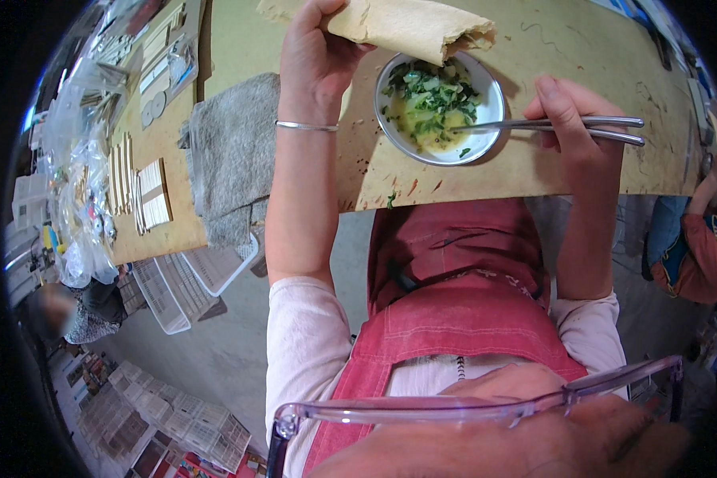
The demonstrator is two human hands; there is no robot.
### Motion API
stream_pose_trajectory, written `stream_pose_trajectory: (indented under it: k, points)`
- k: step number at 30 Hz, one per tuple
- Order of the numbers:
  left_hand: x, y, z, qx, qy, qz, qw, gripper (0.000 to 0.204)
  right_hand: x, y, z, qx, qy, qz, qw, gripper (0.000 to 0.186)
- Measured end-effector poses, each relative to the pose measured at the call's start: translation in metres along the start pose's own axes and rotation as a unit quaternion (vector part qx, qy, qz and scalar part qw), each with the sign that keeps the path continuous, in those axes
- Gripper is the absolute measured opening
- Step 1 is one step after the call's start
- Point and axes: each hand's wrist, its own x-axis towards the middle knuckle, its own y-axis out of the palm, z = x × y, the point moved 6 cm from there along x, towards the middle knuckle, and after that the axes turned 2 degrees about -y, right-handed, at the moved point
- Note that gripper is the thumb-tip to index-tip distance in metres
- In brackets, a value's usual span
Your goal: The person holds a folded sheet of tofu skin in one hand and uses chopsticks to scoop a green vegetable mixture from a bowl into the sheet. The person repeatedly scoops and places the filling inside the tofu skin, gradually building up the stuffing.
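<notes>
Bowl (487, 84) stands on the table (613, 48), containing chopped greens (434, 95) in yellowish liquid. Left hand (315, 60), at 10 o'clock of the bowl, is closed around a pale folded flatbread (410, 28); its torn end overhangs the bowl's 12 o'clock rim; contact there cannot be determined. Right hand (579, 106), at 3 o'clock, grips metal chopsticks (519, 124), tips among the greens. Grey towel (235, 151) lies at about 9 o'clock, beyond the left forearm. One green scrap (391, 199) noted at 7 o'clock, near the table edge.
</notes>
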Motion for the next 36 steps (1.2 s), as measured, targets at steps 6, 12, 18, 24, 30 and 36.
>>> stream_pose_trajectory:
  k: [6,12,18,24,30,36]
  points:
    - [-0.001,0.000,-0.001,0.006,-0.006,0.008,1.000,0.034,0.001,0.005,0.002,-0.011,-0.038,0.068,0.997,0.033]
    - [0.001,0.000,0.001,0.000,-0.004,0.016,1.000,0.035,0.000,0.006,-0.001,0.045,0.004,0.024,0.999,0.033]
    - [-0.002,-0.001,0.000,-0.007,-0.017,0.013,1.000,0.037,-0.001,0.008,-0.004,0.027,-0.023,-0.021,0.999,0.033]
    - [0.007,0.021,-0.001,0.024,-0.009,0.049,0.998,0.031,-0.003,0.014,-0.010,0.018,-0.033,0.021,0.999,0.032]
    - [0.007,0.020,-0.004,0.039,0.007,0.016,0.999,0.030,-0.020,-0.013,0.002,0.007,-0.024,-0.045,0.999,0.027]
    - [0.006,0.023,-0.005,0.015,-0.007,0.039,0.999,0.038,-0.038,-0.022,-0.008,0.034,-0.067,-0.042,0.996,0.020]
